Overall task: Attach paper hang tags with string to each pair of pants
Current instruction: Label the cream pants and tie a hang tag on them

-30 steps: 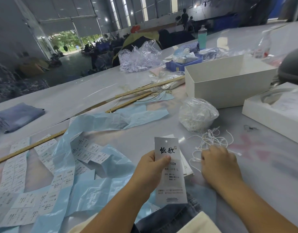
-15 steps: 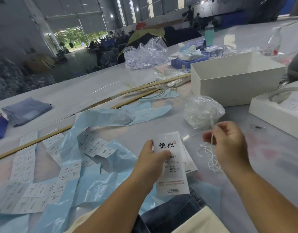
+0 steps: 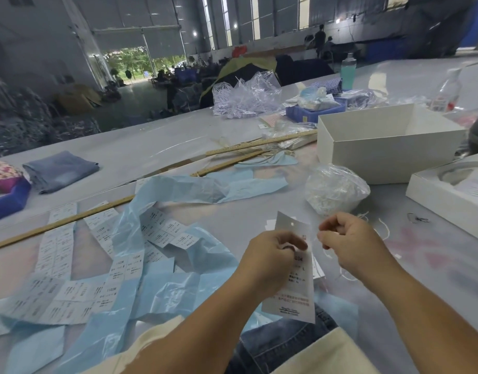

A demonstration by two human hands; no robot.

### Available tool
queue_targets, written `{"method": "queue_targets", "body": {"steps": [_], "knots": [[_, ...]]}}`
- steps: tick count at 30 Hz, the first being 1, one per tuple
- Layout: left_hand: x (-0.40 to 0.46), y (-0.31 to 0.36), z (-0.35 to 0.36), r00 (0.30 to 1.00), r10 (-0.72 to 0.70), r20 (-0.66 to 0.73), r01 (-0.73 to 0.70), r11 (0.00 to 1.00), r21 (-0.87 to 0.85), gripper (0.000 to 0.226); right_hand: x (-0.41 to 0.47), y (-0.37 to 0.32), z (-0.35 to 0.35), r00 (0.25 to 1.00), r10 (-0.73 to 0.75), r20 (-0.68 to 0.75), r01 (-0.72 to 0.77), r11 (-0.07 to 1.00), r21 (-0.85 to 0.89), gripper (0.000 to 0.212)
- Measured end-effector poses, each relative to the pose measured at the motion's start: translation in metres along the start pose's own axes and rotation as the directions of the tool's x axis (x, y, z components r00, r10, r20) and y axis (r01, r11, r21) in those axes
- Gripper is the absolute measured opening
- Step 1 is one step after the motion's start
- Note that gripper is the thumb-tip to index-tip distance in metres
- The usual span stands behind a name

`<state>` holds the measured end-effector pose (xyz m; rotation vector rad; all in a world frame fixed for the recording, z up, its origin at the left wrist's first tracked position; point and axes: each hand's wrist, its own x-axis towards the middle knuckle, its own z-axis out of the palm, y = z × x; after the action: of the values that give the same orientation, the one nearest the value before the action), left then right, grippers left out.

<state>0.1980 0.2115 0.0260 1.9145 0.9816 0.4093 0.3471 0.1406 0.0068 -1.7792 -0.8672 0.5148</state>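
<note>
My left hand pinches a white paper hang tag upright by its upper part; a small punched hole shows near the tag's top. Just right of it, my right hand pinches a thin white string beside the tag's edge. More loose strings lie on the table under that hand. Dark denim pants lie at the near table edge below the tag. A stack of tags peeks out behind the held one.
A clear bag of strings sits behind my hands. An open white box and a second box stand at the right. Blue tissue paper, label sheets, wooden rulers and folded jeans lie at the left.
My right hand lifted a string off the loose pile and brought it beside the tag. My left hand shifted its grip higher and tilted the tag.
</note>
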Motion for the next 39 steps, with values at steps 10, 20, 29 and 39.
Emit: {"method": "queue_targets", "body": {"steps": [10,20,29,39], "knots": [[0.0,-0.006,0.0,0.999,-0.051,0.008,0.051,0.998,-0.032,0.028,0.014,0.018,-0.011,0.98,0.192,-0.047,-0.197,0.968,-0.153,0.053],[0.001,-0.003,-0.005,0.999,-0.026,-0.04,0.02,0.991,-0.136,0.035,-0.007,-0.013,-0.015,0.987,-0.059,0.151,0.021,0.969,0.245,0.025],[-0.042,0.043,-0.044,0.977,0.21,0.042,-0.171,0.883,-0.437,0.026,-0.054,-0.076,-0.016,0.902,-0.238,0.36,0.028,0.866,0.5,0.03],[-0.164,0.04,-0.105,0.922,0.324,-0.214,-0.328,0.944,0.014,0.022,-0.14,-0.131,0.0,0.768,-0.424,0.479,0.238,0.884,0.402,0.01]]}}
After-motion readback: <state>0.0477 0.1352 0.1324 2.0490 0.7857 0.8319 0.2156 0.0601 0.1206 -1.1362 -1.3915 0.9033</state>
